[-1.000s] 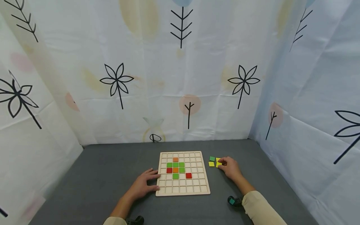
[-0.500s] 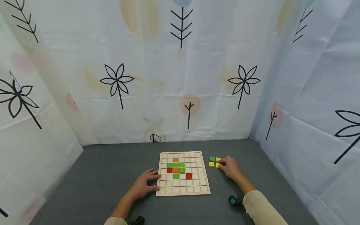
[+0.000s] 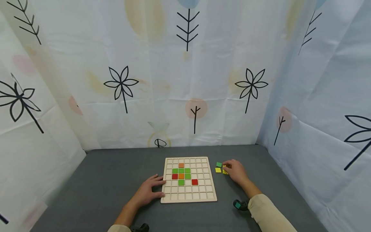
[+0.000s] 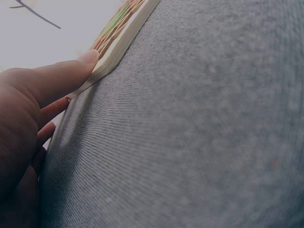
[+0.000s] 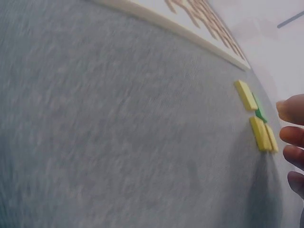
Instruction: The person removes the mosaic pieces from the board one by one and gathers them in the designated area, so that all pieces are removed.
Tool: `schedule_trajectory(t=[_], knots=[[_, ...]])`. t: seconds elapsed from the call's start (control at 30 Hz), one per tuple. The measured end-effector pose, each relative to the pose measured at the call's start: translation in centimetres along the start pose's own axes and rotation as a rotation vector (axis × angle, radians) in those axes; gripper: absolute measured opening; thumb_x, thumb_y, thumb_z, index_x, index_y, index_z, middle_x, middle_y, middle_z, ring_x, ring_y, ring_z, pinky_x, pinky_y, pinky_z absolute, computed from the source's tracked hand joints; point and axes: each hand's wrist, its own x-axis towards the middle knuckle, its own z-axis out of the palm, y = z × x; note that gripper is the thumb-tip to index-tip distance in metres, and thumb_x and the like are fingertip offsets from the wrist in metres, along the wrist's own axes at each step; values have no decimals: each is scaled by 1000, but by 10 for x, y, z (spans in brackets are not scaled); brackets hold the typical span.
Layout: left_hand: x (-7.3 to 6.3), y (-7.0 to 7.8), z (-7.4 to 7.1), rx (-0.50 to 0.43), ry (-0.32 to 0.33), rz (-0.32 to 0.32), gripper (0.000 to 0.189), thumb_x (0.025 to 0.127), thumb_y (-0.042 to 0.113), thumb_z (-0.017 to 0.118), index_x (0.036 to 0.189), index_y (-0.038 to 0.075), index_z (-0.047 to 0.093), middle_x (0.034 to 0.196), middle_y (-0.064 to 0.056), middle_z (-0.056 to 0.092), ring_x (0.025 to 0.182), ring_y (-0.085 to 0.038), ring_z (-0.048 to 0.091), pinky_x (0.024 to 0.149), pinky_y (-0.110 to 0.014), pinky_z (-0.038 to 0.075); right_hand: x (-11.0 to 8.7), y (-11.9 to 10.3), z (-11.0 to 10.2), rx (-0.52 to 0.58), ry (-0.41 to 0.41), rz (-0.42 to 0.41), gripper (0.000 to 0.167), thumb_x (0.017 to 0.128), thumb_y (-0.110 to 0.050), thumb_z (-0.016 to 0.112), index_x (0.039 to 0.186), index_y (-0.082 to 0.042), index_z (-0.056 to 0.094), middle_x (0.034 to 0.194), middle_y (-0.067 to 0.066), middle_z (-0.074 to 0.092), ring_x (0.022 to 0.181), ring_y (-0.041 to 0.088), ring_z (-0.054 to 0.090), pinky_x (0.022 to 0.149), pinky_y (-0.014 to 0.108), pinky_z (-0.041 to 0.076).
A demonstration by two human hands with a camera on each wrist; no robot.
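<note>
Two hands over the counter [image 3: 95, 190]: low, left of centre, the left hand [image 3: 146, 190] touches the wooden board [image 3: 188, 195] at lower centre, fingers extended. Farther off, right of it, the right hand [image 3: 237, 170] hovers, grip empty, by yellow tiles [image 3: 218, 170] and a green tile [image 3: 218, 164]. Picking one seems in hand; next, I'd judge, needs a neat pinch.

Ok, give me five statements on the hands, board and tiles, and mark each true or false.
1. The left hand touches the board. True.
2. The right hand grips the board. False: it is by the loose yellow tiles.
3. Two red tiles sit in the grid. True.
4. Orange tiles outnumber green tiles on the board. False: two orange, five green.
5. A loose green tile lies off the board. True.
</note>
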Motion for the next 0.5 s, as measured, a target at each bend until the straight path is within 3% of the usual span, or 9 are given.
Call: schedule_trajectory(t=[0.5], knots=[[0,1,0,-6,2,-28,56,77,40,81,125,13,68,139,-9,54,138,-39,33,104,-64,29,6,-31,16,89,29,-74,12,90,-11,70,101,-5,73,95,5,66,88,26,61,75,45,50]])
